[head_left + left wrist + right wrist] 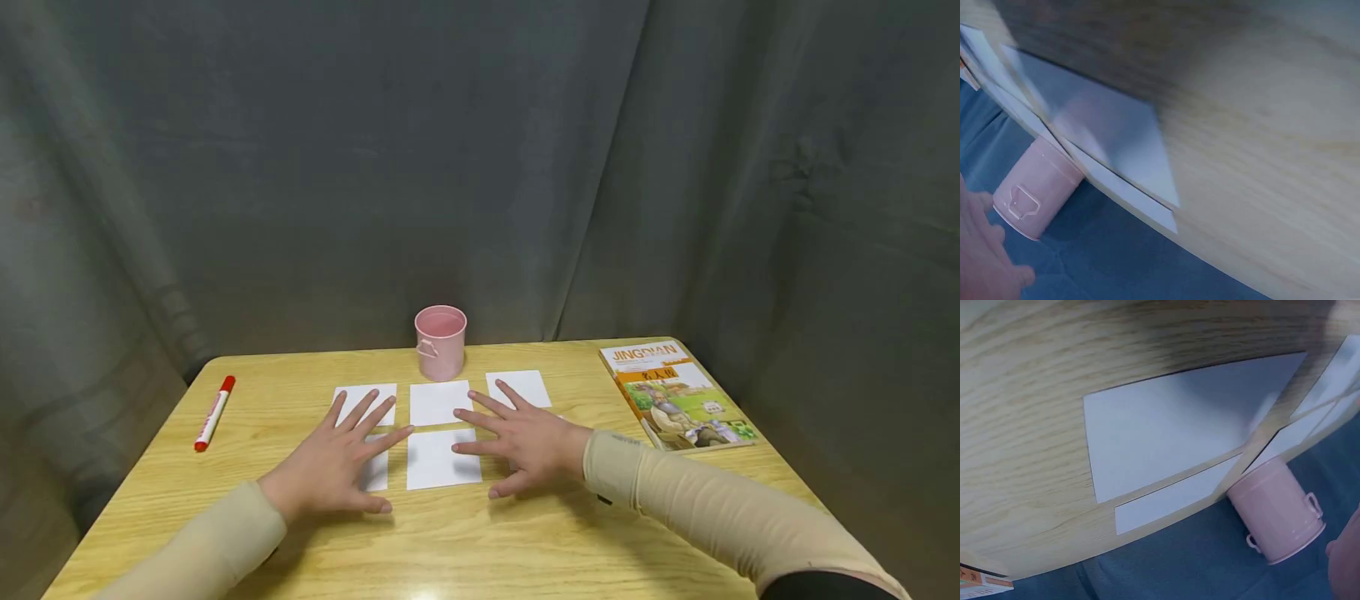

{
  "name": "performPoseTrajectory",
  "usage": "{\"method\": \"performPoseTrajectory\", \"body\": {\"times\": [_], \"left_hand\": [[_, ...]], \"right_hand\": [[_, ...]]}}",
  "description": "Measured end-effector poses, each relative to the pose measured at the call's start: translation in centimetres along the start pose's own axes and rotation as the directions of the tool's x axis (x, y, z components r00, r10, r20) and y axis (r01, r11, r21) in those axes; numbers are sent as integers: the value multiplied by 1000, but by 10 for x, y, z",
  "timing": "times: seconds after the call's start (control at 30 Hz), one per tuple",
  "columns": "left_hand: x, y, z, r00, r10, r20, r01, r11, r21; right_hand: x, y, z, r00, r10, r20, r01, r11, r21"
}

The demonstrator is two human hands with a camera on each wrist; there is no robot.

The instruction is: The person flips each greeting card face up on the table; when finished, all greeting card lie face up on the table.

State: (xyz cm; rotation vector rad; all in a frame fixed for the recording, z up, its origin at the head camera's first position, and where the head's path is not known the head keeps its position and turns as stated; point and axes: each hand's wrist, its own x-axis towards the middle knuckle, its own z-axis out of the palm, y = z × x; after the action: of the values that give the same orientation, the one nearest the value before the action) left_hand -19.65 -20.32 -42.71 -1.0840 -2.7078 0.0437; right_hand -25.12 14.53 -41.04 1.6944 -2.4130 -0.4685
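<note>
Several white paper squares lie in two rows on the wooden table [360, 554]. Over the left squares my left hand [333, 467] hovers, fingers spread and straight, holding nothing; a left square [375, 473] is partly hidden beneath it. My right hand [528, 442] hangs likewise over the right squares, fingers splayed and empty. Between the hands lies the front middle square [442, 460], with the back middle square [441, 403] behind it. In the right wrist view a square [1179, 425] lies flat under the right hand, shaded at one end.
A pink bucket [441, 343] with small side handles stands behind the middle squares. At the left lies a red-capped white marker [215, 414]. A colourful book [678, 394] rests at the right edge. Grey curtain [420, 167] hangs close around the table's back and sides.
</note>
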Motion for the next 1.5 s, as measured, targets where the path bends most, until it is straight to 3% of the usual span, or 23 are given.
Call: {"method": "performPoseTrajectory", "body": {"times": [0.17,0.3,0.4,0.47,0.53,0.6,0.77,0.9,0.97,1.03,1.1,1.13,1.33,1.5], "left_hand": [[16,-4,-3,999,16,42,-13,998,-66],[38,-7,-11,999,25,45,-21,995,-92],[58,-7,-18,999,32,26,-29,993,-111],[71,-5,-22,999,35,12,-33,989,-141],[85,-3,-26,1000,29,-2,-29,982,-186],[99,-1,-29,1000,16,-9,-17,973,-231],[135,1,-33,998,-58,37,68,936,-345],[164,9,-29,990,-103,100,136,897,-421],[177,14,-22,986,-109,123,153,882,-446],[187,19,-12,981,-116,152,175,870,-462],[195,26,0,975,-122,183,195,866,-460],[198,30,5,972,-124,201,205,868,-453],[210,55,25,943,-98,318,222,898,-380],[216,69,33,908,-72,412,202,939,-280]], "right_hand": [[-4,11,3,999,48,-22,-47,998,49],[-8,28,5,991,125,-38,-117,979,167],[-12,41,5,969,240,-57,-212,927,310],[-16,50,5,942,329,-60,-274,863,424],[-22,60,3,903,427,-52,-329,765,554],[-27,71,1,855,517,-42,-356,643,678],[-39,102,-5,721,691,49,-320,270,908],[-45,118,4,647,738,192,-260,-23,965],[-47,121,13,614,742,269,-246,-144,958],[-48,122,23,586,736,339,-258,-227,939],[-48,121,32,557,729,398,-303,-267,915],[-47,120,37,551,724,414,-326,-270,906],[-39,111,54,544,710,447,-422,-228,877],[-27,105,56,466,724,508,-521,-240,819]]}}
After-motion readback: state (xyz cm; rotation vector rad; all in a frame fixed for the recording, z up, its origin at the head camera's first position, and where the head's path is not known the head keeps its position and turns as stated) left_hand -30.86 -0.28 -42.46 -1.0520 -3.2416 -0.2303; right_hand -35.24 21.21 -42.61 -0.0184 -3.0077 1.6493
